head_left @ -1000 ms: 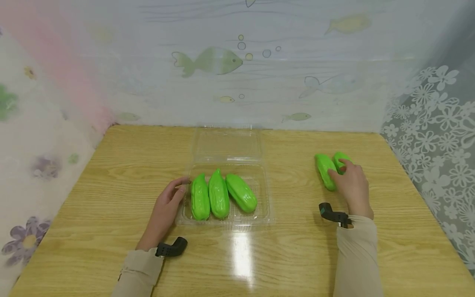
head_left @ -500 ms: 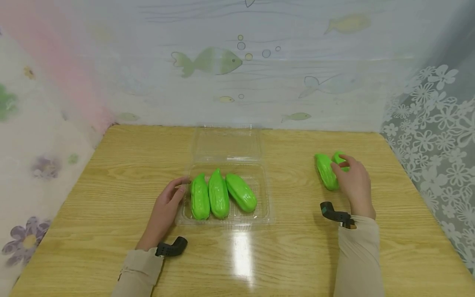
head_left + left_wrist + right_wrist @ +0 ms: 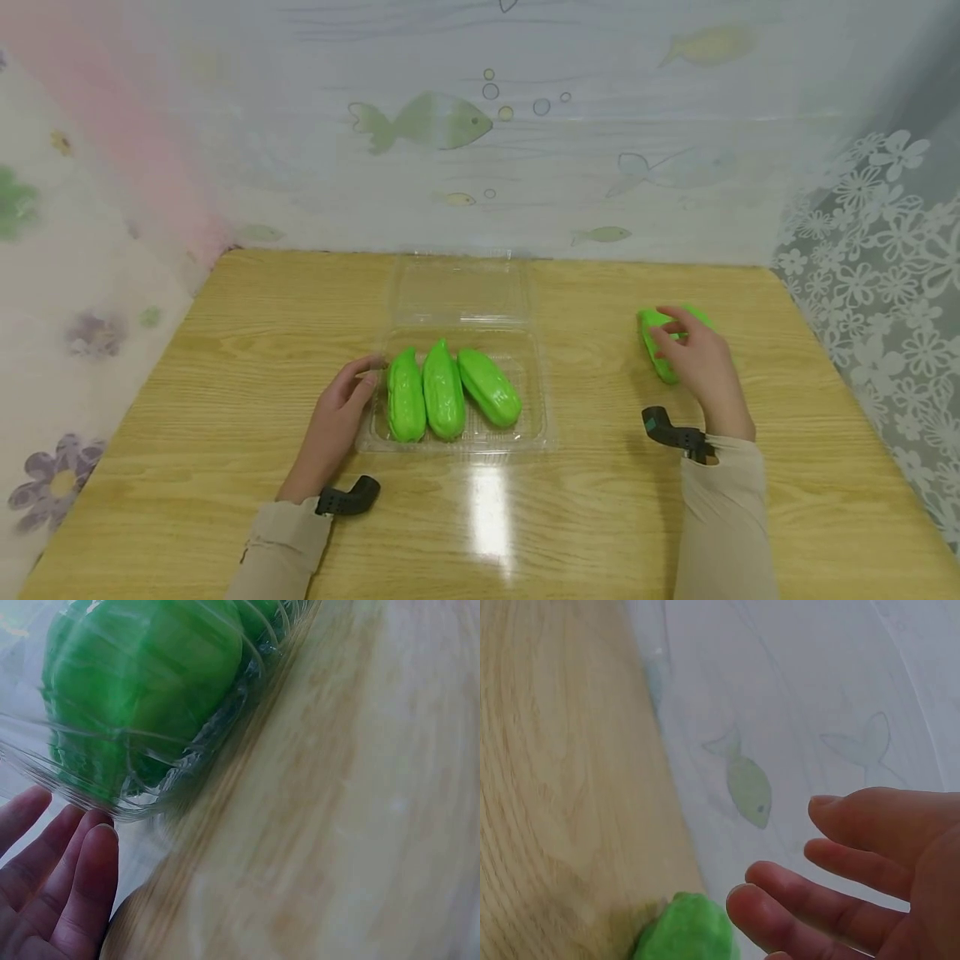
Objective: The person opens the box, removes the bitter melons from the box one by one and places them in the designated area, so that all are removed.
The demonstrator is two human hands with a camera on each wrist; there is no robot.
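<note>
My left hand [image 3: 337, 425] rests its fingertips against the left side of a clear plastic clamshell box [image 3: 536, 446], its lid laid back. Inside the box three glossy green, bumpy, elongated vegetables [image 3: 491, 387] lie side by side. In the left wrist view the fingers [image 3: 94, 874] meet the box wall, with a green vegetable [image 3: 142, 682] showing through it. On the right, my right hand [image 3: 701, 362] hovers over two more such vegetables [image 3: 648, 321], partly hiding both. Its fingers [image 3: 821, 900] are spread and bent a little, nothing between them, a green vegetable [image 3: 690, 930] below.
The wooden table [image 3: 592, 500] runs back to a wall covering [image 3: 570, 167] printed with fish. Floral sheets [image 3: 900, 275] stand along the right side, and a flowered covering [image 3: 75, 333] along the left. A black wrist camera [image 3: 352, 497] is strapped to each sleeve.
My right hand draws slightly right, then shifts left across the two loose vegetables, now covering more of the nearer one. My left hand and the box stay put.
</note>
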